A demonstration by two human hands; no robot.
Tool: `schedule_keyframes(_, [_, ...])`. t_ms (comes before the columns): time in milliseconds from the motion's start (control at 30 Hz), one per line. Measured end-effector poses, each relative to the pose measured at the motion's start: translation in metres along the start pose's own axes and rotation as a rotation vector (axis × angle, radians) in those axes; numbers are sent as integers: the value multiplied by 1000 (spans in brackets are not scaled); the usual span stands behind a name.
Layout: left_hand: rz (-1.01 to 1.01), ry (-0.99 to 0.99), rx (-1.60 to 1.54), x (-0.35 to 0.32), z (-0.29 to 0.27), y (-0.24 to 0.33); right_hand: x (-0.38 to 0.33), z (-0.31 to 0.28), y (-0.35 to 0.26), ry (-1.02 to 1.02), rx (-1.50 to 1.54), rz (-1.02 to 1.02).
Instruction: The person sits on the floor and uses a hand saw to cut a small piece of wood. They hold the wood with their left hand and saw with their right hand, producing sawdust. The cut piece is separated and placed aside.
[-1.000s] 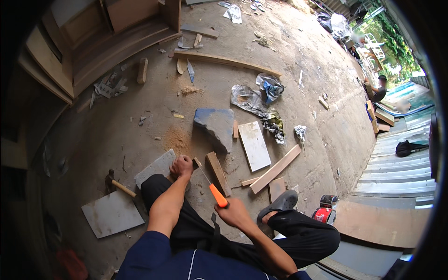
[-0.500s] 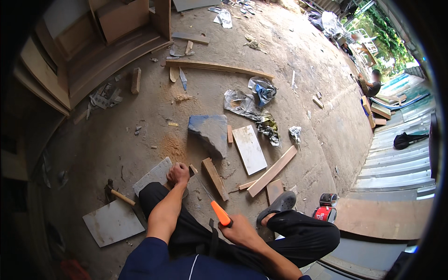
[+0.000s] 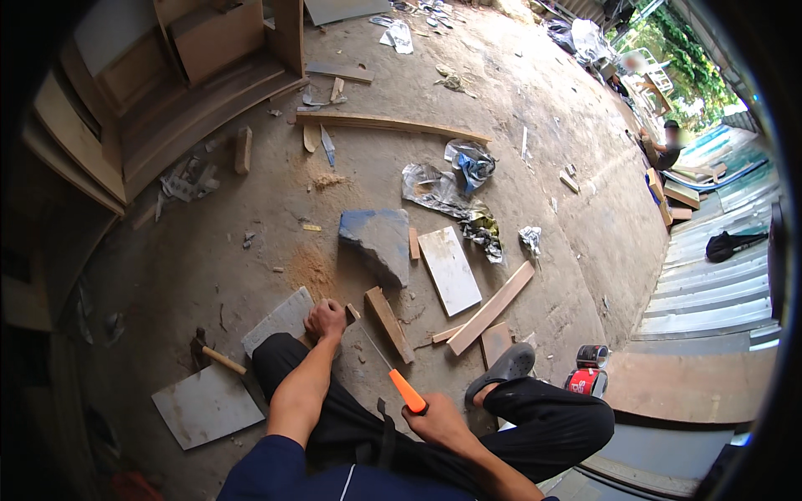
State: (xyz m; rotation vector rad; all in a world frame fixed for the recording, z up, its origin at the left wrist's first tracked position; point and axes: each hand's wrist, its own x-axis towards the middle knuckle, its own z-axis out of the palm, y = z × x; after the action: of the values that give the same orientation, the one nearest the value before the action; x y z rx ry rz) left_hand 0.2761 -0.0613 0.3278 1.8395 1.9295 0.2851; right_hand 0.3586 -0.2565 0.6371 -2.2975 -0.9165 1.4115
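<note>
Down low, 2 hands closed: left (image 3: 326,320) on small wood block (image 3: 352,313), right (image 3: 436,420) gripping orange-handled saw (image 3: 399,382).

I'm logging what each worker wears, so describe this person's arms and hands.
Both forearms are bare, and so are the left hand and the right hand: no gloves, watch or rings visible. A dark navy short sleeve covers the left upper arm. The right arm's sleeve lies out of view at the lower edge.
</note>
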Motion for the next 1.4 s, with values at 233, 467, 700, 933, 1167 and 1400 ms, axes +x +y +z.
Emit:
schedule_keyframes(233, [-29, -8, -21, 20, 22, 10, 81, 31, 14, 100, -51, -83])
schedule_keyframes(467, [-11, 14, 6, 8, 20, 0, 17, -2, 15, 9, 18, -9])
schedule_keyframes(700, [6, 15, -17, -13, 12, -12, 61, 54, 13, 109, -79, -53])
schedule_keyframes(933, [7, -31, -18, -44, -31, -41, -41, 58, -4, 66, 60, -46])
schedule_keyframes(1167, [-15, -50, 3, -33, -46, -25, 7, 63, -12, 125, -7, -24])
schedule_keyframes(1400, [-22, -11, -17, -25, -62, -89, -1, 142, -23, 132, -54, -106])
